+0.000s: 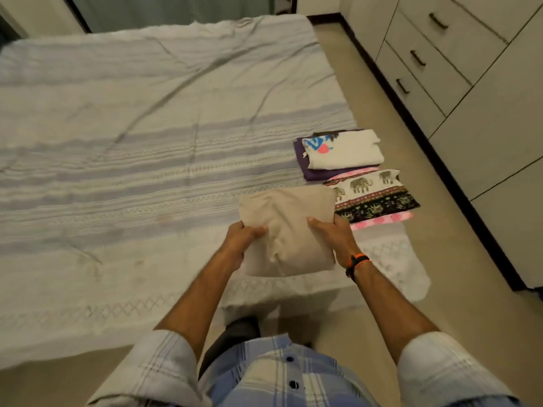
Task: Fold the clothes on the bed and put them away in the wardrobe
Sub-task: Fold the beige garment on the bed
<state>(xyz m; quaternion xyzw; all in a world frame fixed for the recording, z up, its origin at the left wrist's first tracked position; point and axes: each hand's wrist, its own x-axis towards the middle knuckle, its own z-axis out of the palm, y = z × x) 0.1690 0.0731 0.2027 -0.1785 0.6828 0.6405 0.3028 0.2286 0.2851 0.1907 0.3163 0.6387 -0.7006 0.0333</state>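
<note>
**Folded beige garment held over the bed's near right corner**

The left hand (245, 235) and right hand (330, 235) each grip a side of the folded beige garment (286, 230), thumbs on top, fingers hidden beneath. Whether it touches the bed (117, 142) is unclear. Along the bed's right edge lie an elephant-print stack (373, 198) and a white-and-purple stack (340, 154); lower layers are mostly hidden. The wardrobe (470, 83) is cut off.

Both forearms bare, sleeves rolled to elbows, extended forward. Left hand (239, 237): fingers curled, thumb on top, gripping. Right hand (329, 233): likewise gripping, thumb uppermost; dark and orange band at wrist.
</note>
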